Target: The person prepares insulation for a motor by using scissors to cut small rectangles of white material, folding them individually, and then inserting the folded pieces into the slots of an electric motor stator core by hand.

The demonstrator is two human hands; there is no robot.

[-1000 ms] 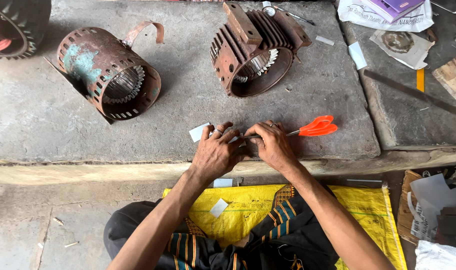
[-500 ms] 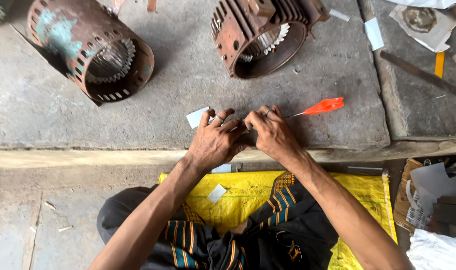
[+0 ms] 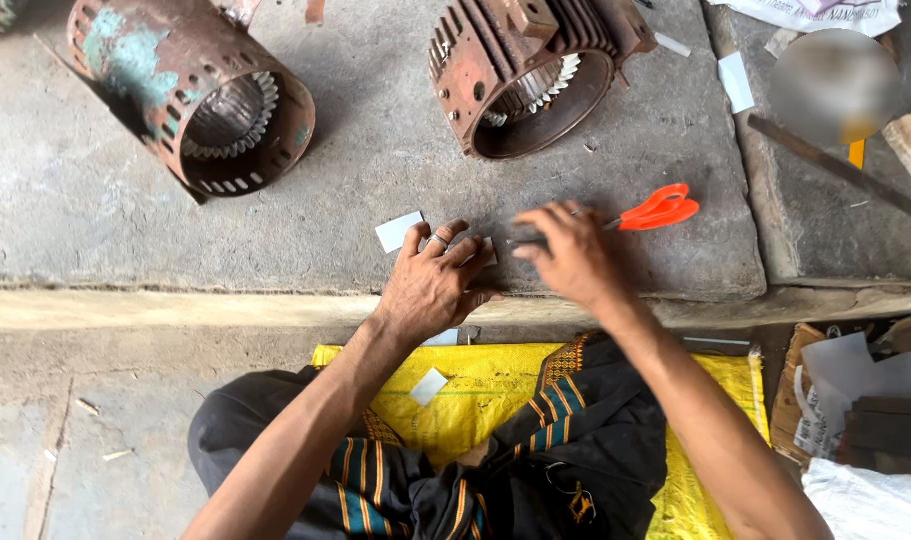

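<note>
- The left hand (image 3: 436, 285) lies palm-down near the middle of the frame, on the front edge of the grey concrete slab (image 3: 376, 190), fingers spread narrowly and pressing flat on a small pale paper piece (image 3: 486, 250) that peeks out at the fingertips.
- A ring sits on one finger of that hand.
- The right hand (image 3: 574, 255) is just right of the left, blurred, its fingers curled loosely over the slab; whether it grips anything I cannot tell.
- A pair of orange-handled scissors (image 3: 656, 210) lies just beyond the right hand, handles pointing to the upper right, the blades partly hidden by the fingers.
- A small white rectangular paper slip (image 3: 400, 231) rests on the slab just left of the left hand's fingertips, apart from them.
- In the upper left lies a rusty cylindrical motor housing with green paint patches (image 3: 191, 90), on its side, its open end facing the lower right.
- At upper centre lies a second rusty finned motor housing (image 3: 521, 70), also on its side, with white slot liners showing inside.
- A yellow woven sack (image 3: 476, 395) covers the person's lap in the lower middle, with another white slip (image 3: 430, 386) on it.
- A stack of papers and card (image 3: 856, 390) sits at the lower right edge.
</note>
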